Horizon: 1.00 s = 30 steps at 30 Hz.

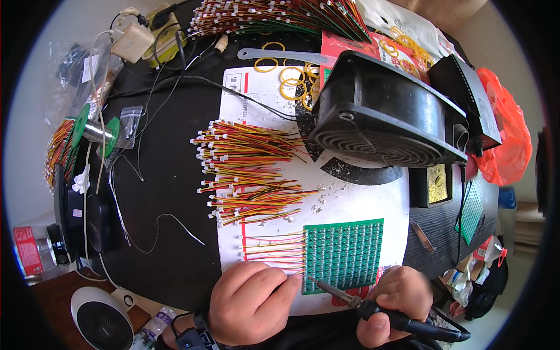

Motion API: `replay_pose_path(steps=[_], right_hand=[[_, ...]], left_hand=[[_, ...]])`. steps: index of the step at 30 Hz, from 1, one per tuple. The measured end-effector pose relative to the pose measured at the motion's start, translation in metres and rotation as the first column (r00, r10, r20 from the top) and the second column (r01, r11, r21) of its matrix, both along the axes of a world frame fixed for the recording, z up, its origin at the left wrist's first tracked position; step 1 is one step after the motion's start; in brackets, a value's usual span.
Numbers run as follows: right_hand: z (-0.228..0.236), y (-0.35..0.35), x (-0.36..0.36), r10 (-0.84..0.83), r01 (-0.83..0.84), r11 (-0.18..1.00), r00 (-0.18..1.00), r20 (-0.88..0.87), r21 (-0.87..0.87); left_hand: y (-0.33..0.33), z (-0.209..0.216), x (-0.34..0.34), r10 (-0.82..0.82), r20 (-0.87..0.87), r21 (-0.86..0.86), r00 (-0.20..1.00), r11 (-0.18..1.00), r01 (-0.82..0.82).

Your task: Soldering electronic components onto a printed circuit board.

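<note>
A green circuit board panel (344, 255) with rows of small parts lies on white paper in front of me. Several thin wires (274, 252) reach its left edge, with white plugs at their far ends. My left hand (251, 303) is closed at the board's lower left edge, its fingertips pinching a wire there; the plug end is hidden under the hand. In my right hand (402, 297) is a soldering iron (382, 315), gripped by its black handle. Its tip points left over the lower left pads, close to my left fingertips; whether it touches cannot be seen.
Bundled red, yellow and black wires (251, 169) lie beyond the board. A black fan (391, 111) stands at far right, near a tip-cleaning box (437, 184) and tweezers (422, 235). A solder spool (93, 131) and cables are leftward. Rubber bands (291, 81) and wire clippings are scattered about.
</note>
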State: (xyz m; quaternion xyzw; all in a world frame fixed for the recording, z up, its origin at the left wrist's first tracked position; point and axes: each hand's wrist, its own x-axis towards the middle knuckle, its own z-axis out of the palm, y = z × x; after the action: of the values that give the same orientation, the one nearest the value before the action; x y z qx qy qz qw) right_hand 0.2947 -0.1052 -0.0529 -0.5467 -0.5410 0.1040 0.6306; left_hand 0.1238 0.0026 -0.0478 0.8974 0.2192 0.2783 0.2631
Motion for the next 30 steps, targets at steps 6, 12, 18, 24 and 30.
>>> replay_pose_path(steps=[6,12,18,24,30], right_hand=[[0.004,-0.001,-0.007,-0.182,0.193,0.976,0.977,0.114,-0.098],[-0.001,-0.012,-0.011,-0.229,0.229,0.972,0.973,0.012,-0.046],[-0.017,-0.022,-0.006,-0.215,0.215,0.977,0.976,-0.029,-0.001],[-0.024,-0.035,0.011,-0.165,0.165,0.986,0.986,-0.007,0.025],[-0.032,-0.077,0.050,-0.083,0.081,0.995,0.996,0.040,0.051]], left_hand=[[0.000,-0.001,-0.013,0.053,0.100,-0.067,0.994,0.997,-0.046],[-0.030,0.019,-0.096,0.246,0.218,0.091,0.945,0.958,-0.271],[-0.105,-0.053,-0.227,0.775,0.011,0.004,0.632,0.632,-0.775],[-0.178,-0.235,-0.416,0.991,-0.134,-0.310,-0.008,-0.050,-0.949],[-0.165,-0.332,-0.587,0.849,-0.281,-0.595,-0.448,-0.520,-0.613]])
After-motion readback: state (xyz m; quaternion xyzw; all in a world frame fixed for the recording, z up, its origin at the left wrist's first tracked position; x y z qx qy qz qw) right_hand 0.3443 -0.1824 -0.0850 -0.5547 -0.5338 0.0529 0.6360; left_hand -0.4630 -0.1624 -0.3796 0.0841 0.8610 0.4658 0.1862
